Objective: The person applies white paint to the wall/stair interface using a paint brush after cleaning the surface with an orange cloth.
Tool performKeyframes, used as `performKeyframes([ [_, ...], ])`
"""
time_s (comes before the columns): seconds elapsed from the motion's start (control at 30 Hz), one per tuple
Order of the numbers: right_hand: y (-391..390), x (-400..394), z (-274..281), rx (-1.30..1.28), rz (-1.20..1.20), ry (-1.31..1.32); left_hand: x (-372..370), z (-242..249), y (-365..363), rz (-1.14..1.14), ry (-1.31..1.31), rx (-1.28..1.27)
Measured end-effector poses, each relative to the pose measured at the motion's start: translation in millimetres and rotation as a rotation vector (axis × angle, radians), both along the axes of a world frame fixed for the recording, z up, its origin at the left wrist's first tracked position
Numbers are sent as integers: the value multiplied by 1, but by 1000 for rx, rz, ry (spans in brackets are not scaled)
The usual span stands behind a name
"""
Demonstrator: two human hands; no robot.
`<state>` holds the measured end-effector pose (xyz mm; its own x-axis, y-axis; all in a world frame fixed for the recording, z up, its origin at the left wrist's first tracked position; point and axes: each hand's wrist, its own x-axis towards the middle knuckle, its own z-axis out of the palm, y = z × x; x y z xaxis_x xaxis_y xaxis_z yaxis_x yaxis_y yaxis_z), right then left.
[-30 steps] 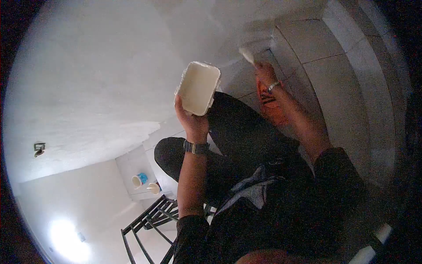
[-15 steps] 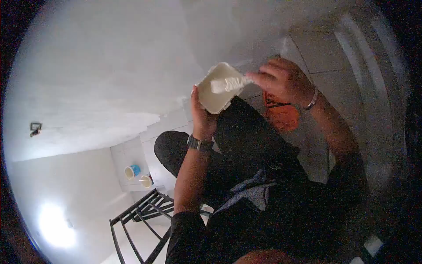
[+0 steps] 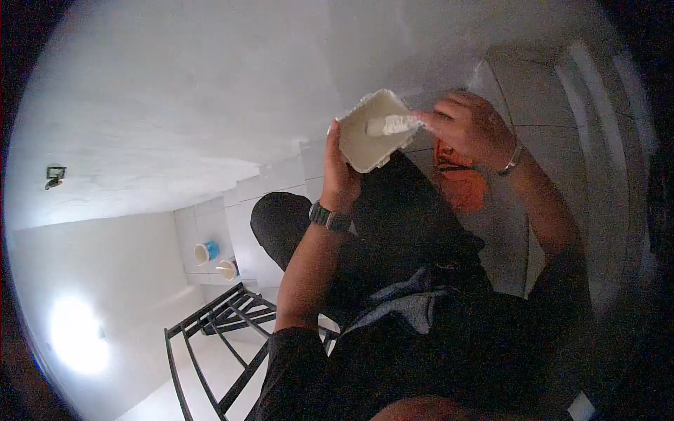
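Right hand (image 3: 467,130): fingers closed on the near end of a pale, brush-like tool (image 3: 393,125), probably a paintbrush, though blur and dim light leave its form unsure. Good practice: light pinch, wrist loose, excess wiped on the inner wall rather than flicked.

Left hand (image 3: 340,179): closed on a cream tub (image 3: 357,146), thumb at the rim, palm under one end. Best kept steady, mouth upward, close to the tool so that drips fall inside; thumb clear of the wet edge.

Tub: between the hands, above the dark-clad legs, tool head over its interior.

Beyond: orange bag-like item (image 3: 465,191) on the floor, below the right hand; pale wall (image 3: 175,91) alongside; two small buckets (image 3: 206,252) (image 3: 228,269) farther off; black metal frame (image 3: 242,321) near them.
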<state>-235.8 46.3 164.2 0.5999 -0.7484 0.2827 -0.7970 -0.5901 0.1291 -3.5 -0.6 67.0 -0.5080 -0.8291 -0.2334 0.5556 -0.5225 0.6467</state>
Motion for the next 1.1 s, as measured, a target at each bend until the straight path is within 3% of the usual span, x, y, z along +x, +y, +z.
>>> performKeyframes([
  [0.07, 0, -4, -1, 85, -93, -248, -1, 2, 1, 13, 17, 16],
  [0.1, 0, -4, 1, 85, -92, -247, 0, 3, 1, 1, -12, 11],
  [0.17, 2, -3, 6, 764, -510, -750, -1, 2, 0, -10, -37, 2],
  [0.3, 7, -16, -20, 1048, -567, -974, -4, -3, 2, 28, -13, 7],
  [0.37, 18, -13, -26, 1299, -545, -1312, -5, -5, 3, 40, 2, 9],
  [0.6, 43, 10, -41, 1227, -487, -1760, -16, -8, 5, 125, 12, -13],
  [0.67, 49, 18, -47, 990, -438, -1864, -14, -4, 11, 152, 29, 0],
  [0.8, 33, 20, -42, 853, -511, -1907, -12, -8, 13, 136, 38, -22],
  [0.87, 16, 16, -39, 783, -702, -1893, -12, -8, 14, 121, 75, -30],
  [1.0, -26, 4, -6, 661, -763, -1765, -1, -3, 11, 110, 117, -32],
  [1.07, -36, -7, 13, 248, -591, -1284, -1, -5, 12, 104, 117, -14],
  [1.1, -33, -2, 28, 252, -592, -1285, -2, 4, 14, 129, 111, -21],
])
